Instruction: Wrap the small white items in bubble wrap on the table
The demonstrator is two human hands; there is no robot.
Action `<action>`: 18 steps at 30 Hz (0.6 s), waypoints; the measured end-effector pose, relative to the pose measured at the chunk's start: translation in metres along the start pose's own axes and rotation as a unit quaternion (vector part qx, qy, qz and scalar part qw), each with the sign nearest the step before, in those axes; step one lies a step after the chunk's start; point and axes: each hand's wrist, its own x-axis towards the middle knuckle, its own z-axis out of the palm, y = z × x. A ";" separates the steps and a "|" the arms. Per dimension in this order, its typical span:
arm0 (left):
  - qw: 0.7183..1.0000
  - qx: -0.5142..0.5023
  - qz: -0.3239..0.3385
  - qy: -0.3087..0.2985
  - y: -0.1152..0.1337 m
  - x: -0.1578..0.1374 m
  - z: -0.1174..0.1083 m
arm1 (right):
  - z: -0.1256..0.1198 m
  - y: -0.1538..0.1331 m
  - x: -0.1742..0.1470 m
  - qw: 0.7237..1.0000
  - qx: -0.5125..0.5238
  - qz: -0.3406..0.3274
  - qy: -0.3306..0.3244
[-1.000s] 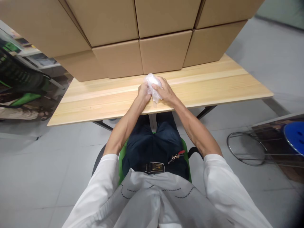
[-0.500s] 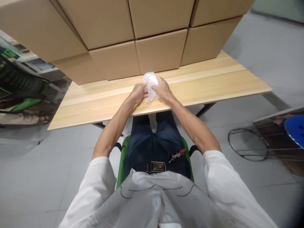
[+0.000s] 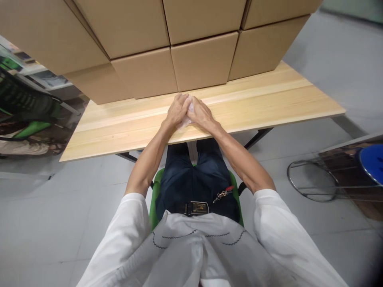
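Note:
A crumpled piece of translucent whitish plastic wrap (image 3: 186, 120) lies under and between my hands, near the middle of the wooden table (image 3: 254, 103). From the left, my left hand (image 3: 177, 109) curls over it with the fingers closed against it. My right hand (image 3: 201, 111) wraps it from the other side, and the two hands meet at the fingertips. Most of the plastic is covered by the hands; a little shows between them and below them. Whether anything is inside it, I cannot tell.
Stacked cardboard boxes (image 3: 203, 61) stand along the table's far side, just beyond my hands. A blue stool (image 3: 371, 163) is on the floor at the right. To the left are a dark chair (image 3: 26, 99) and shelving. I sit on a green chair (image 3: 154, 203).
Both hands have moved over the plastic and closed in on it. It stood out above the fingers before; now it is pressed down and mostly covered.

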 end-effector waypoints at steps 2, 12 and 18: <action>0.998 0.058 0.006 -0.027 -0.002 0.001 -0.008 | -0.004 -0.002 -0.009 1.000 -0.013 -0.013 -0.024; 0.954 0.268 -0.010 -0.136 -0.010 -0.007 -0.022 | -0.016 -0.026 -0.030 0.986 -0.130 0.006 -0.104; 0.934 0.334 -0.018 -0.123 -0.006 -0.007 -0.008 | -0.023 -0.030 -0.027 0.974 -0.170 0.035 -0.145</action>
